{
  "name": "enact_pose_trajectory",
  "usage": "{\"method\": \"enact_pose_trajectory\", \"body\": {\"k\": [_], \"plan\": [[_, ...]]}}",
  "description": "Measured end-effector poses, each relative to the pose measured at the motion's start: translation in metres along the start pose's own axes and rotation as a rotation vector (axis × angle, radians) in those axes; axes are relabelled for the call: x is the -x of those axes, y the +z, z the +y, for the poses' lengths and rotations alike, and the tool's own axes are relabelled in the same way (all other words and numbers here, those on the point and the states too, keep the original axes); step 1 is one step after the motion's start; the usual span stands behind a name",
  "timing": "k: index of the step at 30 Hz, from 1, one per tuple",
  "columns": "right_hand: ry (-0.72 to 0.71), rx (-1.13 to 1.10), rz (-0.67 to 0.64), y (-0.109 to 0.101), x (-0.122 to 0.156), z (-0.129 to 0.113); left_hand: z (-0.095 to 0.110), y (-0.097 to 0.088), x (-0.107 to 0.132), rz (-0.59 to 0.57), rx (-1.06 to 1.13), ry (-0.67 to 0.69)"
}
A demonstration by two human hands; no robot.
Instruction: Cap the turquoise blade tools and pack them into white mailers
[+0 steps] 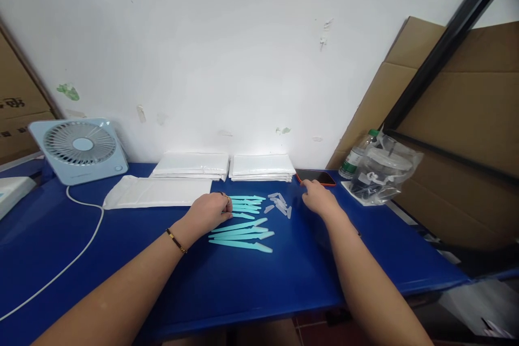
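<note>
**Left hand (208, 211) curled in at the turquoise eyebrow razors (246, 207)**

From my station, left to right: a light-blue desk fan (83, 144) stands on the blue surface (284, 281). My left grip is nearly closed at the handle ends of the farther razors; I can't tell whether it pinches one. The nearer razors (241, 236) lie loose below it. Translucent caps (279, 203) lie scattered beyond the tips. My right hand (320, 199) bends its fingers at the phone (320, 176); how open that grip is, or what it holds, I can't tell.
</note>
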State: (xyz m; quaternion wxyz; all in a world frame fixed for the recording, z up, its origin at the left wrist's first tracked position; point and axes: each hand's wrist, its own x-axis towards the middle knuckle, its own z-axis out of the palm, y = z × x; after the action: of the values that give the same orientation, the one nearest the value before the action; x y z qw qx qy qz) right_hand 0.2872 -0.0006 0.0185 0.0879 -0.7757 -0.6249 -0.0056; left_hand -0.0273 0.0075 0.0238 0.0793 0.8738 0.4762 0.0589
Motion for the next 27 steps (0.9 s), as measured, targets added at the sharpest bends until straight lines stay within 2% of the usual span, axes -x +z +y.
{"method": "enact_pose_trajectory", "body": {"k": [2,4,7,9,13,18,23,27], "plan": [[-0.112,-0.076,0.075,-0.005,0.003,-0.004,0.001,0.000,0.000,0.000,0.004,-0.002],[-0.374,-0.202,0.089,-0.009,0.008,-0.014,0.001,0.000,0.001,-0.004,0.008,0.000],[-0.766,-0.323,-0.035,-0.008,0.015,-0.032,0.000,0.001,0.001,-0.003,0.016,0.004],[-0.853,-0.292,-0.088,-0.002,0.018,-0.043,-0.001,0.002,0.000,0.001,0.020,0.009],[-0.849,-0.272,-0.153,0.010,0.018,-0.053,-0.003,0.006,-0.001,-0.005,0.041,0.049],[-0.809,-0.453,-0.256,0.010,0.020,-0.052,-0.001,0.012,-0.002,-0.009,0.044,0.078],[-0.705,-0.641,-0.375,0.015,0.022,-0.056,0.005,0.012,-0.002,-0.015,0.056,0.035],[-0.693,-0.687,-0.363,0.021,0.021,-0.060,0.007,0.012,-0.002,-0.018,0.078,0.035]]}}
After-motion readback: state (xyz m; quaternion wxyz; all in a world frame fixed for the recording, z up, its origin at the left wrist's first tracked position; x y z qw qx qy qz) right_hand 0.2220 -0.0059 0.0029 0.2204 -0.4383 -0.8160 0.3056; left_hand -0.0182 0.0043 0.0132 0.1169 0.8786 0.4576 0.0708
